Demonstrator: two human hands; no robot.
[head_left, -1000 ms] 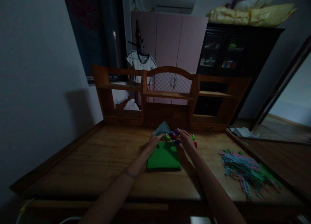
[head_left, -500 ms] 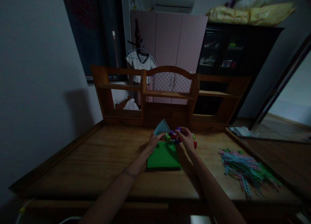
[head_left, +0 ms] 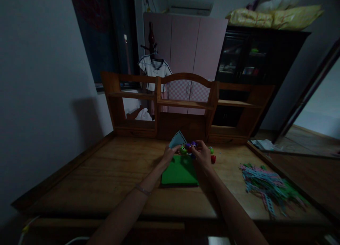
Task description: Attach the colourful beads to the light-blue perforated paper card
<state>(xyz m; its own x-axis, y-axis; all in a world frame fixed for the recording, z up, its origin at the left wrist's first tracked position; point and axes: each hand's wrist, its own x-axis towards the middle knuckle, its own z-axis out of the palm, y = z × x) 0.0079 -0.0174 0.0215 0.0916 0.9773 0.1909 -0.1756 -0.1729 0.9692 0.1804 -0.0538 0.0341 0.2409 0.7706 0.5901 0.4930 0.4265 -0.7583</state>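
A green board (head_left: 178, 173) lies flat on the wooden desk (head_left: 111, 174). At its far edge sits a cluster of small round toy pieces (head_left: 187, 149) in green, red and purple. My left hand (head_left: 169, 155) pinches the cluster's left side and also holds a pale blue toothed card (head_left: 176, 140) that stands up behind it. My right hand (head_left: 202, 155) covers the cluster's right side, fingers curled on the pieces. Two more pieces, a green one and a red piece (head_left: 213, 158), lie just right of that hand.
A heap of pastel perforated strips (head_left: 265, 187) lies on the desk's right side. A wooden shelf unit (head_left: 186, 103) stands along the desk's back edge. Behind it are a pink wardrobe, a dark cabinet and a hanging shirt. Papers (head_left: 261, 144) lie at the far right corner.
My right hand has slid a little left and down over the cluster of pieces. My left hand and the card have hardly moved.
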